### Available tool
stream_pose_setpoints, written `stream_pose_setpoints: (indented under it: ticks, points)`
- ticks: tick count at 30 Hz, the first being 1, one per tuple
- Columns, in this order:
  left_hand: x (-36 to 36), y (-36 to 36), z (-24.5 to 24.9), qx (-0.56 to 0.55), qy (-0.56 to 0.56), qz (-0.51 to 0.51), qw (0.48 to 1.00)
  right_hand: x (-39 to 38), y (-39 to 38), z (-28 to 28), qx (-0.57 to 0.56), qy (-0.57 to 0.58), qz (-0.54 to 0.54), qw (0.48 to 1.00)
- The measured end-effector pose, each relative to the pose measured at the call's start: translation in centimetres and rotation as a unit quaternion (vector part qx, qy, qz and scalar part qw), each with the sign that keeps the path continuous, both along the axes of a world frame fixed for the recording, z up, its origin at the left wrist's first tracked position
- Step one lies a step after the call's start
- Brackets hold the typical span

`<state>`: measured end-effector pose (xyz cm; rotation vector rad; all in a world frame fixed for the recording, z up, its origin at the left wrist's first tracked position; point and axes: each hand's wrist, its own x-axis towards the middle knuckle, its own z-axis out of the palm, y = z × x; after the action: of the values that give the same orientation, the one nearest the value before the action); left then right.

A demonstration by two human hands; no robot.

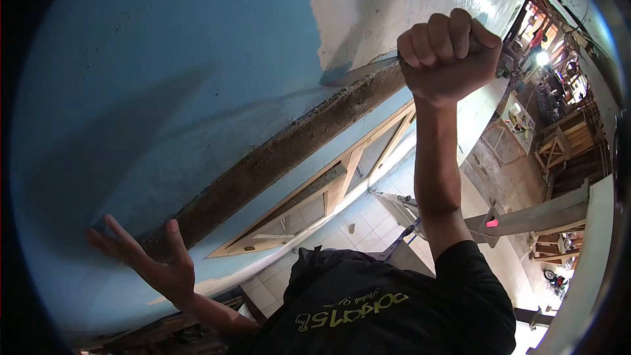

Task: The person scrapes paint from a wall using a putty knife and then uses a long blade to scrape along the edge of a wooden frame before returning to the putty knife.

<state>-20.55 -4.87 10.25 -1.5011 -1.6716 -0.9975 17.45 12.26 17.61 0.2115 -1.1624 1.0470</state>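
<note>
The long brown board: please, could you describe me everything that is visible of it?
The long brown board looks like rough, weathered wood, straight and narrow, with a broad dark face and a paler, crusty edge. It slants across the view in front of the blue wall. The right hand is closed at its upper-right end, covering it; the open left hand is at its lower-left end, thumb beside it. Whether the board touches the wall is not clear.
</note>
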Motion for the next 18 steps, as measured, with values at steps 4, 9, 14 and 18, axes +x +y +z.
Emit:
stream_pose_setpoints:
  ticks: [4,9,14,18]
  points:
    - [-0.2,-0.2,0.0,-0.006,-0.004,-0.008,1.000,2.5,-0.6,0.7,0.083,0.038,0.009,0.996]
    - [-0.1,0.0,0.0,-0.005,0.012,-0.002,1.000,2.2,-0.8,0.4,0.064,0.036,0.032,0.997]
    - [-0.1,0.0,0.1,-0.005,0.010,0.004,1.000,2.0,-0.7,0.7,0.065,0.038,0.023,0.997]
    - [-0.2,0.1,0.0,-0.002,0.018,-0.006,1.000,2.0,-0.9,0.3,0.079,0.083,-0.003,0.993]
